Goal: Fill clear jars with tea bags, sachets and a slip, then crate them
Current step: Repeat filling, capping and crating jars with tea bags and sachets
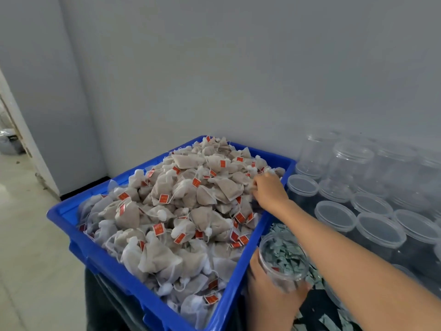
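Against a plain grey wall, a blue crate (102, 256) heaped with tea bags (181, 211) sits beside rows of empty clear jars (372, 225). The filling step is in hand — the right hand (269, 189) curls its fingers into the heap, seemingly pinching bags, while the left hand (274, 290) grips a jar (282, 261) showing grey-green sachets. Next, the picked bags need lifting clear — strings may tangle — and dropping into that jar.

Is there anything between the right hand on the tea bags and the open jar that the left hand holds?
Nothing visible. The right hand touches the tea bags; between it and the jar in the left hand only the low crate wall lies.
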The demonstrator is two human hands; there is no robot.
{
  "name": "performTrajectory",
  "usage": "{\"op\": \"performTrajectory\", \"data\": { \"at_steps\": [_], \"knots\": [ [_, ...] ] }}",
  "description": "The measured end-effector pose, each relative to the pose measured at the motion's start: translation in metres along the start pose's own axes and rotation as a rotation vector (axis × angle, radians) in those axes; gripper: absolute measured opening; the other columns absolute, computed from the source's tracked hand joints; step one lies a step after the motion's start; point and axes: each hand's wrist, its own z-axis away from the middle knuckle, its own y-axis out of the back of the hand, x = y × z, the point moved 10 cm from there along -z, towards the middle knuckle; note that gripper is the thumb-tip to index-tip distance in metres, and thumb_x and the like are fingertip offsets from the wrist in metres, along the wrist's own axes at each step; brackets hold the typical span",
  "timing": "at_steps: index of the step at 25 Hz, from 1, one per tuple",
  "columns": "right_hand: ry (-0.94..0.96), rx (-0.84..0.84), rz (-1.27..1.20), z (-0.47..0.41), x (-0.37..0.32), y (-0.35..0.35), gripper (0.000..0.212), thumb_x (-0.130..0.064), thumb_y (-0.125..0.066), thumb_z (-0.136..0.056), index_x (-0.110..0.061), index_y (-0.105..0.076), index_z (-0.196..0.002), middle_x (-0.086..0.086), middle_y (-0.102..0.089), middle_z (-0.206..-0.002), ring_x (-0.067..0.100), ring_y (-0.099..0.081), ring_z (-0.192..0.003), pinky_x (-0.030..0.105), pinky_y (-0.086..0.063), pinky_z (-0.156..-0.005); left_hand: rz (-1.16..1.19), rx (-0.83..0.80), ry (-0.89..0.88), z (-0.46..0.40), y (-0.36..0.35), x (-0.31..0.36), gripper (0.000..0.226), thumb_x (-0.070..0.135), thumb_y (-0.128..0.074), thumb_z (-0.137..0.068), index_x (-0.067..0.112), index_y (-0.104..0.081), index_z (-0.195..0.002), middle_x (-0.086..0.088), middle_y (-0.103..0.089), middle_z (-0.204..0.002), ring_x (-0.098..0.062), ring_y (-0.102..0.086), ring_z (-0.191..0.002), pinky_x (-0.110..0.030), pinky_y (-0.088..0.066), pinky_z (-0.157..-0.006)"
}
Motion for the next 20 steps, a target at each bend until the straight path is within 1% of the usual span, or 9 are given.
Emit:
{"op": "performTrajectory", "data": {
  "at_steps": [3, 5, 7, 9, 11, 13, 16, 18, 20],
  "knots": [
    [-0.074, 0.049, -0.363, 0.017, 0.015, 0.036, 0.022, -0.018, -0.05, -0.092, -0.022, -0.039, -0.074, -0.002, -0.05, -0.077, 0.015, -0.051, -0.07, 0.022, -0.038, -0.055, 0.038, 0.019, -0.044, 0.001, -0.001, 0.014, 0.103, 0.041, -0.085, -0.061, 0.028, -0.026, -0.144, 0.03, -0.03, -0.124, 0.027, -0.026, -0.106, 0.004, -0.025, -0.089],
    [-0.129, 0.029, -0.616, 0.037, 0.025, 0.061, 0.019, -0.016, -0.054, -0.09, -0.022, -0.041, -0.077, 0.002, -0.057, -0.078, 0.014, -0.061, -0.066, 0.025, -0.051, -0.053, 0.032, 0.092, -0.066, 0.004, 0.004, 0.024, 0.105, 0.041, -0.088, -0.055, 0.025, -0.03, -0.142, 0.02, -0.038, -0.127, 0.008, -0.037, -0.119, -0.007, -0.031, -0.099],
    [-0.118, -0.07, -0.745, 0.062, 0.024, 0.079, 0.017, -0.016, -0.06, -0.086, -0.023, -0.045, -0.085, 0.006, -0.063, -0.082, 0.012, -0.066, -0.063, 0.024, -0.055, -0.053, 0.044, 0.116, -0.044, 0.009, 0.006, 0.031, 0.111, 0.043, -0.09, -0.051, 0.025, -0.029, -0.142, 0.017, -0.039, -0.126, -0.002, -0.04, -0.12, -0.017, -0.034, -0.103],
    [-0.064, -0.32, -0.615, 0.089, 0.013, 0.08, 0.023, -0.026, -0.068, -0.082, -0.027, -0.048, -0.093, 0.004, -0.066, -0.083, 0.009, -0.066, -0.059, 0.022, -0.051, -0.048, 0.049, 0.101, -0.025, 0.014, 0.005, 0.035, 0.115, 0.048, -0.09, -0.052, 0.025, -0.025, -0.144, 0.015, -0.039, -0.133, -0.005, -0.04, -0.124, -0.021, -0.033, -0.106],
    [0.005, -0.564, -0.304, 0.115, 0.004, 0.071, 0.034, -0.049, -0.069, -0.078, -0.03, -0.052, -0.101, -0.004, -0.067, -0.088, 0.007, -0.067, -0.065, 0.021, -0.052, -0.051, 0.055, 0.09, -0.005, 0.016, 0.005, 0.033, 0.116, 0.051, -0.088, -0.053, 0.026, -0.022, -0.145, 0.013, -0.037, -0.139, -0.009, -0.039, -0.129, -0.025, -0.034, -0.108],
    [0.061, -0.518, -0.129, 0.112, -0.003, 0.074, 0.037, -0.058, -0.06, -0.081, -0.03, -0.055, -0.104, -0.01, -0.066, -0.087, 0.005, -0.064, -0.069, 0.02, -0.05, -0.056, 0.059, 0.081, 0.005, 0.018, 0.005, 0.032, 0.116, 0.052, -0.088, -0.053, 0.028, -0.022, -0.145, 0.014, -0.036, -0.139, -0.009, -0.04, -0.129, -0.027, -0.035, -0.109],
    [0.119, -0.255, -0.062, 0.076, -0.022, 0.074, 0.019, -0.038, -0.055, -0.092, -0.023, -0.062, -0.103, -0.011, -0.063, -0.096, 0.005, -0.057, -0.077, 0.018, -0.044, -0.063, 0.063, 0.093, -0.033, 0.016, 0.007, 0.031, 0.117, 0.051, -0.089, -0.05, 0.031, -0.022, -0.144, 0.017, -0.035, -0.136, -0.005, -0.034, -0.129, -0.025, -0.03, -0.11],
    [0.125, -0.303, 0.062, 0.057, -0.032, 0.039, 0.018, -0.031, -0.056, -0.092, -0.019, -0.062, -0.103, -0.003, -0.064, -0.099, 0.011, -0.059, -0.084, 0.025, -0.05, -0.073, 0.05, 0.104, -0.048, 0.013, 0.007, 0.029, 0.116, 0.049, -0.088, -0.051, 0.03, -0.021, -0.144, 0.016, -0.035, -0.136, -0.006, -0.033, -0.13, -0.024, -0.027, -0.111],
    [0.089, -0.455, 0.243, 0.048, -0.032, -0.009, 0.016, -0.034, -0.06, -0.087, -0.019, -0.059, -0.092, 0.0, -0.063, -0.091, 0.017, -0.06, -0.083, 0.03, -0.05, -0.073, -0.008, 0.098, -0.06, 0.007, 0.005, 0.023, 0.112, 0.048, -0.085, -0.056, 0.024, -0.022, -0.146, 0.011, -0.037, -0.139, -0.007, -0.034, -0.131, -0.018, -0.026, -0.108]
  ]
}}
